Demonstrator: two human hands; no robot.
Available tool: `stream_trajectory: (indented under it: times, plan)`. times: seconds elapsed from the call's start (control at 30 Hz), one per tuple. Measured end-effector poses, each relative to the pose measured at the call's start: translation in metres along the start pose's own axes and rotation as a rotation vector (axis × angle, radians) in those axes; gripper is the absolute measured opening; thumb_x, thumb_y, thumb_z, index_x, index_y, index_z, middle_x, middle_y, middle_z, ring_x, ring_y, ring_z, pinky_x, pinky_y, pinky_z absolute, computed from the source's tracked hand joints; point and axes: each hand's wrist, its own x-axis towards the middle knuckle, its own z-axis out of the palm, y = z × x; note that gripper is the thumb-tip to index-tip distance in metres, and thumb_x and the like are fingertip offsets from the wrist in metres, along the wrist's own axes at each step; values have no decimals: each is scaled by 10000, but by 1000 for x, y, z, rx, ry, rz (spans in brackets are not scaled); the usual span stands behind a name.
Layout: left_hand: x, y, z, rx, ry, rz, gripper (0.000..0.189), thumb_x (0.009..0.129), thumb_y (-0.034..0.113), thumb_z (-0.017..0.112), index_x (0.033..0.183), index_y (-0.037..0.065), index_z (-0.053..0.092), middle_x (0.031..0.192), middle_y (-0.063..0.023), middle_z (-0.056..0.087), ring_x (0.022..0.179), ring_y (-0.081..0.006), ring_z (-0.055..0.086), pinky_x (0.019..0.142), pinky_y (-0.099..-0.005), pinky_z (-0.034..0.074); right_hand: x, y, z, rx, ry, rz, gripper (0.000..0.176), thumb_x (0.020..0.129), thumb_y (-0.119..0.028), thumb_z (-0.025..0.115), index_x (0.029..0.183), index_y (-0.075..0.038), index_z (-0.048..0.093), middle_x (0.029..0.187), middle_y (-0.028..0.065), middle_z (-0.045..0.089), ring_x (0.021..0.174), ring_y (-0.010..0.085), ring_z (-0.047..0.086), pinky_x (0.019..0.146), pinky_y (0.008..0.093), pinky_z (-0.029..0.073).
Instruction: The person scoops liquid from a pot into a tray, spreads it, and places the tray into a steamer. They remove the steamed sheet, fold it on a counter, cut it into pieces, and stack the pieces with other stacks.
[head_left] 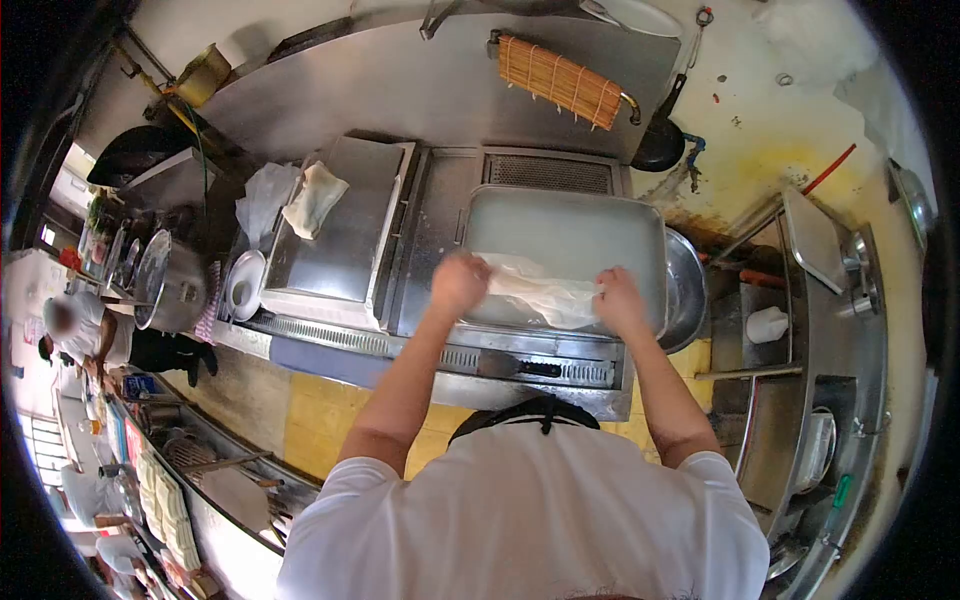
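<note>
My left hand (459,281) and my right hand (617,300) each grip an end of a thin, translucent white sheet (540,290). The sheet hangs slack between them over the near edge of a large rectangular metal tray (600,215). The tray holds a pale, milky layer and rests on a steel cooker top. Both arms reach forward from my white shirt.
A closed steel lid (340,225) with a folded white cloth (314,198) on it lies left of the tray. A bamboo mat (560,82) and a black pan (660,145) hang on the back wall. Steel shelves (830,330) stand at right. Another person (85,325) works far left.
</note>
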Motion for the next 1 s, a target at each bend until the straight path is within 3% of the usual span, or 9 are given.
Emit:
stream_trajectory:
  times: [0.17, 0.2, 0.27, 0.4, 0.53, 0.67, 0.77, 0.9, 1.0]
  plan:
    - [-17, -23, 99, 356, -471, 217, 200, 834, 219, 668, 916, 67, 769, 981, -221, 727, 963, -378, 711, 846, -482, 572, 5, 28, 42, -229, -657, 227, 290, 855, -117, 550, 1068, -4, 711, 1190, 241, 679, 1122, 385, 639, 974, 471, 511]
    - [-15, 0, 69, 180, -497, 120, 208, 868, 217, 654, 952, 61, 764, 1023, -226, 725, 983, -392, 704, 852, -501, 564, 10, 26, 38, -218, -573, 209, 289, 858, -115, 556, 1073, 1, 711, 1176, 237, 686, 1106, 379, 651, 969, 460, 519]
    - [-1, 26, 51, -101, -265, 113, 190, 873, 189, 658, 961, 55, 759, 1028, -225, 722, 967, -403, 699, 841, -497, 564, 28, 6, 15, -188, -410, 176, 288, 863, -110, 569, 1084, 11, 710, 1148, 230, 699, 1074, 365, 676, 957, 438, 535]
    - [23, 112, -23, -456, 113, 194, 177, 886, 44, 656, 1040, 30, 741, 1035, -218, 731, 957, -388, 717, 836, -427, 571, 80, -113, -70, 923, -135, 73, 206, 820, -18, 614, 1000, 26, 703, 995, 205, 731, 880, 286, 694, 815, 357, 540]
    - [40, 129, -83, -542, 393, 340, 297, 776, -74, 636, 1024, 35, 755, 1069, -186, 740, 980, -361, 722, 860, -400, 584, 70, -107, -52, 605, -358, 244, 219, 830, -129, 629, 970, 21, 705, 971, 228, 720, 911, 354, 698, 840, 421, 547]
    - [40, 92, -138, -582, 532, -60, 337, 794, -132, 582, 1058, 4, 739, 964, -179, 745, 939, -201, 731, 840, -317, 567, 16, 9, -5, 68, -437, 246, 176, 871, -138, 630, 989, -36, 711, 864, 158, 726, 836, 256, 697, 747, 384, 531]
    - [41, 82, -123, -517, 545, 156, 245, 820, -52, 655, 1025, 38, 755, 947, -149, 760, 909, -234, 742, 813, -342, 582, 21, -2, -21, 318, -241, 362, 205, 854, -120, 639, 1024, -37, 720, 899, 167, 728, 876, 238, 706, 780, 387, 538]
    - [25, 144, -96, -397, 320, 320, 261, 796, -53, 652, 998, 61, 771, 1015, -134, 764, 942, -291, 739, 830, -379, 596, 75, -130, -71, 1136, -89, 51, 260, 873, -124, 618, 1070, 18, 709, 961, 186, 720, 995, 189, 682, 892, 362, 525]
    - [34, 128, -121, -456, 528, 337, 107, 898, 29, 696, 975, 21, 770, 917, -124, 772, 854, -188, 731, 759, -326, 571, 61, -140, -60, 665, -476, 158, 347, 873, -176, 605, 1110, 64, 688, 1117, 277, 695, 1005, 344, 681, 924, 400, 519]
